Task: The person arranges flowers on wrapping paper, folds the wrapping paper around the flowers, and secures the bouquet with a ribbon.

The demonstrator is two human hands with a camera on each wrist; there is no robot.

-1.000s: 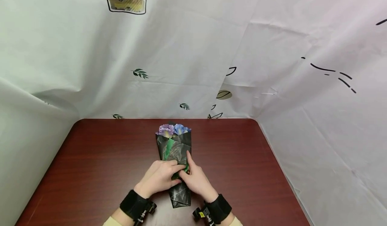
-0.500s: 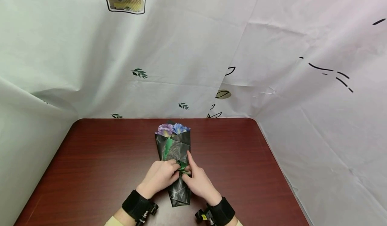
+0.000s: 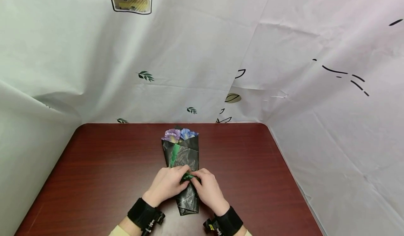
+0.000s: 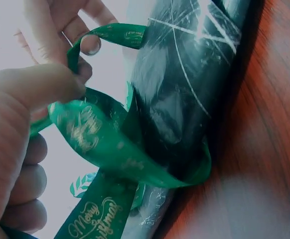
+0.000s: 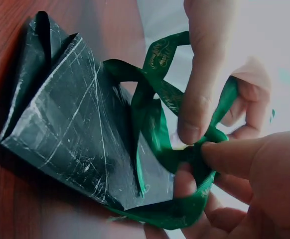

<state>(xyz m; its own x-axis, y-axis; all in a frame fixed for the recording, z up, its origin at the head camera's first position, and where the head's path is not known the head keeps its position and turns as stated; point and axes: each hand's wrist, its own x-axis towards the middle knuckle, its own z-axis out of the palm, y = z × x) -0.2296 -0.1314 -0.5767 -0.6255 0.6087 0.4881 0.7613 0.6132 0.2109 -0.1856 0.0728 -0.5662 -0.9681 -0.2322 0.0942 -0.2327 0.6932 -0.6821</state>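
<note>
A bouquet wrapped in black paper [image 3: 186, 153] lies on the table, a purple flower [image 3: 172, 135] and a blue flower [image 3: 187, 134] showing at its far end. Round its middle runs a green ribbon [image 4: 105, 142] with gold lettering, looped and crossed above the paper. My left hand [image 3: 167, 183], at the bouquet's left side, pinches the ribbon between thumb and fingers. From the right side, my right hand [image 3: 209, 190] pinches another part of the ribbon close to the left fingertips. In the right wrist view the folded bottom of the wrap [image 5: 60, 114] faces the camera; fingers partly hide the crossing.
The reddish-brown table [image 3: 110, 159] extends on both sides of the bouquet. A pale cloth [image 3: 189, 46] with printed leaves hangs behind the table and along its sides. Each wrist wears a black band [image 3: 142, 213] with a small camera.
My right index finger, earlier stretched along the wrap's right edge, has drawn down to the ribbon. The left hand has shifted slightly; the bouquet stays almost in place.
</note>
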